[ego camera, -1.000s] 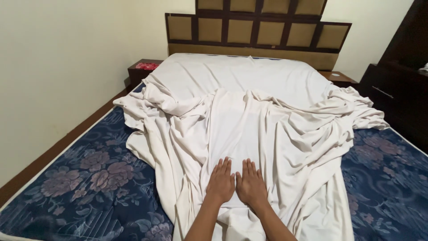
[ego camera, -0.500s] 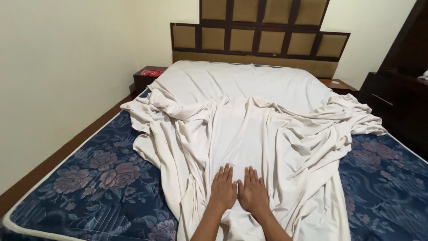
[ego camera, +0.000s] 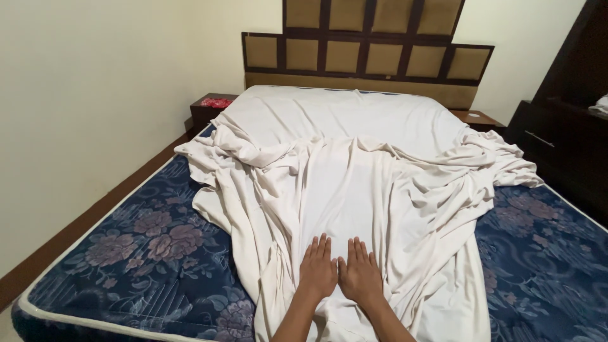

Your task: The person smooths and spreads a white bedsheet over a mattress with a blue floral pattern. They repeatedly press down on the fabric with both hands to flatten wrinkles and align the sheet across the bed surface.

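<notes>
Where it bunches in folds, cream sheet (ego camera: 354, 177), left hand (ego camera: 318, 271), right hand (ego camera: 361, 275) flat on it, fingers released.

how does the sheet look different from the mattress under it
The sheet is plain cream with no pattern; the mattress is dark blue with a flower print. The sheet lies rumpled and bunched in folds, while the mattress is flat and quilted. The sheet covers only the head end and the middle, leaving the mattress bare at both sides near the foot. Both hands, left and right, lie flat on the sheet, not the mattress.
</notes>
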